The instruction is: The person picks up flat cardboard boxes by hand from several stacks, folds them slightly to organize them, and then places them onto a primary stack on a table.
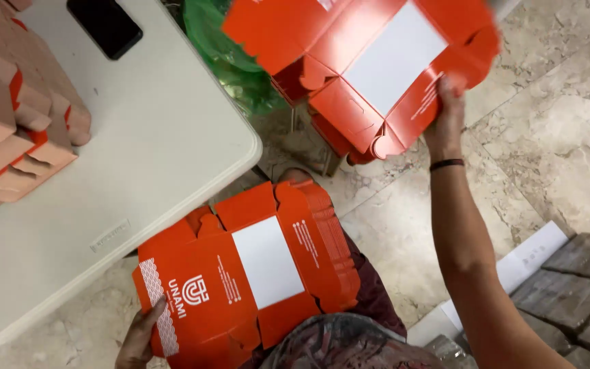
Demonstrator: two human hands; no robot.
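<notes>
Two flat orange cardboard box blanks are in hand. The right hand (445, 119) reaches out at about one o'clock and pinches the lower edge of one unfolded orange die-cut carton sheet with a white rectangular panel (384, 65), held up in the air above a further pile of the same orange blanks (326, 130) standing on the marble floor (561, 130). Its fingers are closed on that edge, thumb side hidden, and the sheet is blurred at its far corner, so how firmly it is held is hard to judge. The left hand (141, 335), at seven o'clock, has its fingers curled against the near corner of a stack of orange printed carton blanks resting on the lap (240, 273), steadying rather than lifting it.

A good way to handle this step, I judge, is to take the sheet near a crease, where the board is stiffest, and keep it level so the scalloped tabs do not catch on the pile below.

Board looks smooth and coated on the orange face, matt brown on the reverse, as the pile of folded brown-backed cartons (15, 116) at ten o'clock on the white plastic table (165, 130) shows. A black phone (104, 26) lies at eleven o'clock; a green plastic bag (230, 61) sits beyond the table edge.
</notes>
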